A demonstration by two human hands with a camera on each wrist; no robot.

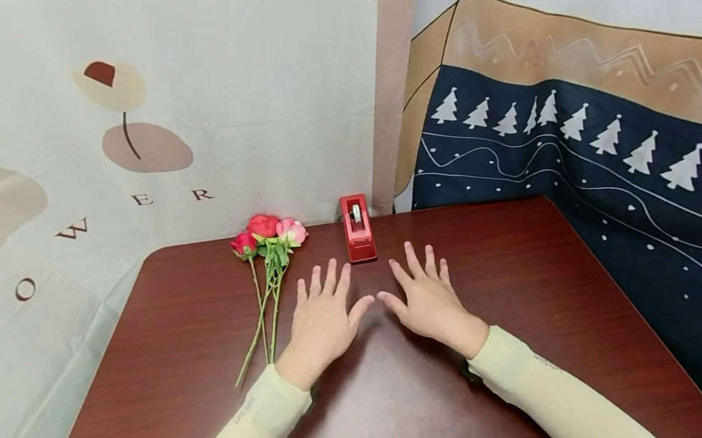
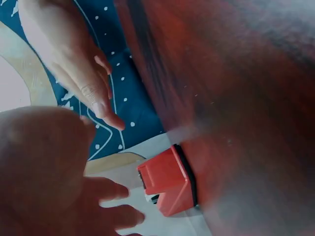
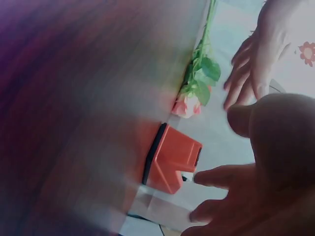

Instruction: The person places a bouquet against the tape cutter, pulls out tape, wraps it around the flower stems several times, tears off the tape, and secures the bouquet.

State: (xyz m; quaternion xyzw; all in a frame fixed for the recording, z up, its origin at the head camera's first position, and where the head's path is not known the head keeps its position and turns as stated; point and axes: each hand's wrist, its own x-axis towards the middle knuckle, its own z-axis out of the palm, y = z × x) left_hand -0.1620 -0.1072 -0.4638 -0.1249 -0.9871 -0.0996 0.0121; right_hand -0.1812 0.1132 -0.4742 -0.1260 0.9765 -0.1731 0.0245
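Palm down over the middle of the table, my left hand has its fingers spread, just right of the flower stems. My right hand mirrors it, fingers spread and holding nothing; the two thumb tips nearly meet. Beyond the fingertips stands a red tape dispenser with a small roll in its top, also visible in the left wrist view as a red body on a black base. Three artificial flowers lie left of it: a red one, a darker red one and a pink one, their green stems crossing.
The dark red-brown wooden table has rounded far corners. Behind it hangs a pale curtain with flower prints and letters. A navy cloth with white trees hangs along the right side.
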